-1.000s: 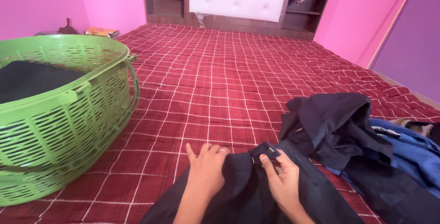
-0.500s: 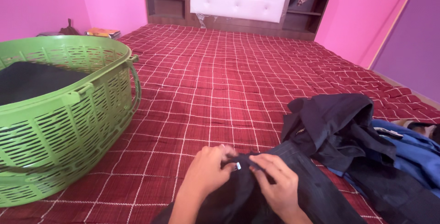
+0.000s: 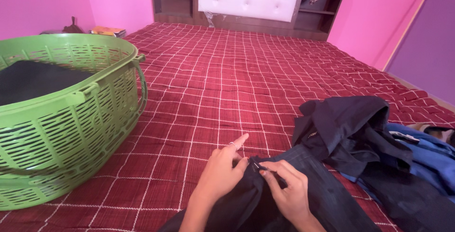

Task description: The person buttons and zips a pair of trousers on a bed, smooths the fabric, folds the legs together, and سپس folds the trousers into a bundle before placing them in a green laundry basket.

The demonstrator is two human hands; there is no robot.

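Dark trousers (image 3: 303, 199) lie near on the bed (image 3: 246, 85), right of the green basket (image 3: 71, 118). Both hands meet at the waistband: left hand (image 3: 222, 174) and right hand (image 3: 286, 191) pinch its fastening. The cloth looks soft, limp and light; the stiffer waistband seems the best hold.

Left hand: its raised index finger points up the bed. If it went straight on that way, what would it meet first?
Probably nothing close: beyond the left hand lies only bare checked red bedspread. The headboard comes first, though depth is uncertain.
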